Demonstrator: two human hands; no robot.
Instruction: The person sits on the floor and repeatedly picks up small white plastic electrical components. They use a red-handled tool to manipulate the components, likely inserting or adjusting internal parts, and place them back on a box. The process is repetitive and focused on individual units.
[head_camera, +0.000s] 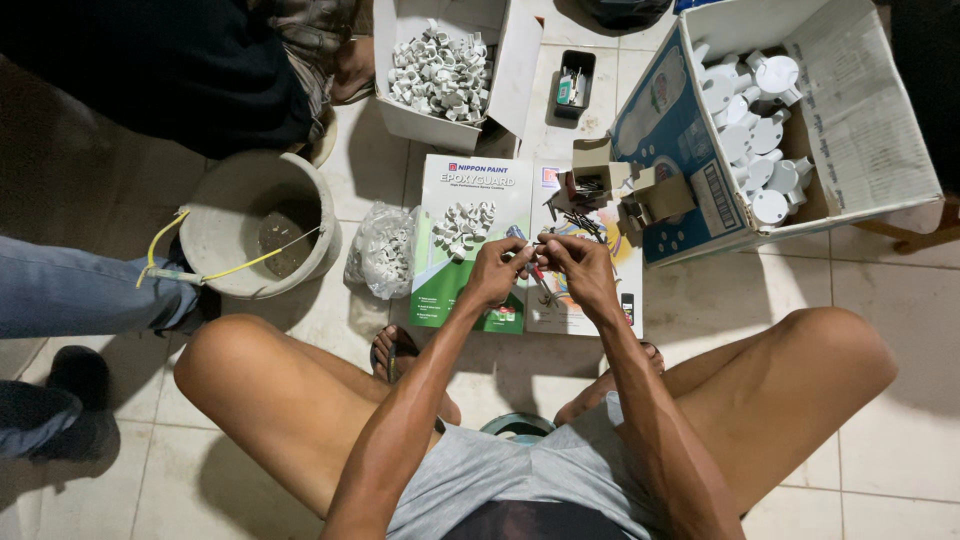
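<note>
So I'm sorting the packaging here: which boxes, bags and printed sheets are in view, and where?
White box: top centre, holds small white clips.
Blue-white carton: top right, holds round white fittings.
Small brown boxes: beside carton.
Clear bag: left of sheets.
Green-white sheet: under the hands.

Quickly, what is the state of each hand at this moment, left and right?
Left hand: closed, pinching a small white clip at its fingertips.
Right hand: closed on a screwdriver, fingers meeting the left hand's over the paper on the floor.
</note>
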